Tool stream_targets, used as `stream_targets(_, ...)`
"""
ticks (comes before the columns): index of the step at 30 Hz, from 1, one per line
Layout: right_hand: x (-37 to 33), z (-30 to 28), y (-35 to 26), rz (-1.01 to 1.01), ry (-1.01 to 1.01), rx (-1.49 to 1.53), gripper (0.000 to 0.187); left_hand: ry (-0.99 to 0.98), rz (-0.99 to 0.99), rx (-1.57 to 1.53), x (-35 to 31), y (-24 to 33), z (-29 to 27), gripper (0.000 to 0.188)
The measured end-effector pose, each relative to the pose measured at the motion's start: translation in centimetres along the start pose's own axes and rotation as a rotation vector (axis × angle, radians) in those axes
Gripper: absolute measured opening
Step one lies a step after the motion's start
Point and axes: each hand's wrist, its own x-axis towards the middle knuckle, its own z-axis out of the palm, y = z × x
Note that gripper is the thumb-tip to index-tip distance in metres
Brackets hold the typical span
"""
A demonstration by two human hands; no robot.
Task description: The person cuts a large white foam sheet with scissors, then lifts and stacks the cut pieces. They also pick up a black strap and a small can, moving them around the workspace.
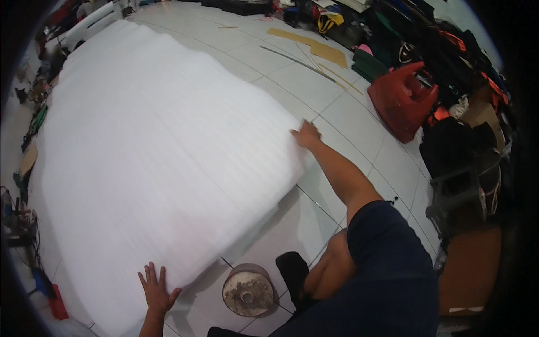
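A large white sheet (157,140), which looks like thin packing foam, spreads over the tiled floor in front of me. My left hand (157,290) lies flat on its near edge, fingers apart. At the sheet's right corner, my right hand (307,135) is closed round the edge, with the thumb on top and the other fingers partly hidden. Between my arms, close to my feet, stands a round, spool-like thing (248,293) with a stained, pale top and a hole in its middle.
To the right stands a red plastic bag (401,101) beside heaped dark bags and cloth (460,146). Yellowish flat strips (328,53) and a thin grey strip (297,60) lie on the floor tiles (241,56). A brown cardboard piece (470,269) is at lower right. Clutter lines the left side.
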Motion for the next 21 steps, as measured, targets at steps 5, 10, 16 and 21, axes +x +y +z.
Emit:
stream_targets(5, 2.4, 2.8, 4.5, 0.102, -0.059, 0.201, 0.044, 0.022, 0.019, -0.003, -0.2, -0.7, 0.7, 0.090)
stream_targets(10, 3.7, 2.5, 5.2, 0.118, -0.116, 0.256, 0.034, 0.015, 0.034, 0.010, -0.3, -0.5, 0.7, 0.087)
stream_targets(16, 7.0, 8.4, 5.0, 0.000, -0.058, 0.213, 0.034, 0.066, 0.006, 0.051, -1.9, -0.9, 1.7, 0.083)
stream_targets(21, 13.7, 10.6, 16.6, -0.488, -0.111, -0.309, 0.047, 0.092, 0.053, -0.063, 1.0, -1.8, 2.9, 0.081)
